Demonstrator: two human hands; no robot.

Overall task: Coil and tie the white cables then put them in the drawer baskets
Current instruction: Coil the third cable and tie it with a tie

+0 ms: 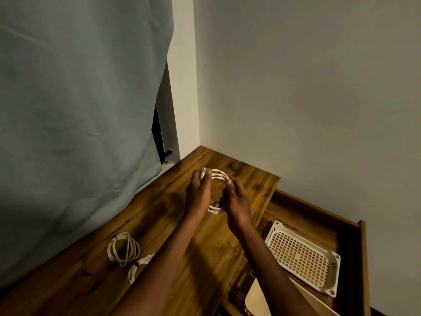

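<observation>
Overall level: dim, warm-toned indoor light; no lamp or window shows.
Brightest area: the strip of wall (182, 76) just right of the curtain (75, 110); the broad wall beyond it is a duller grey.
Shadows: the curtain darkens toward its lower edge, and the wooden surface (159, 224) below it falls into deep shade toward the picture's lower left corner.
Contrast: the loose white cable coils (124, 248) below the curtain and the white basket (303, 256) far right of it stand out pale against dark wood.
Sharpness: slightly soft throughout; both forearms, below the curtain, are dark and low in detail.
Distortion: wide-angle bending; the curtain's right edge bows, the drawer side leans.
Glare: faint sheen on the surface right of the curtain's foot.
</observation>
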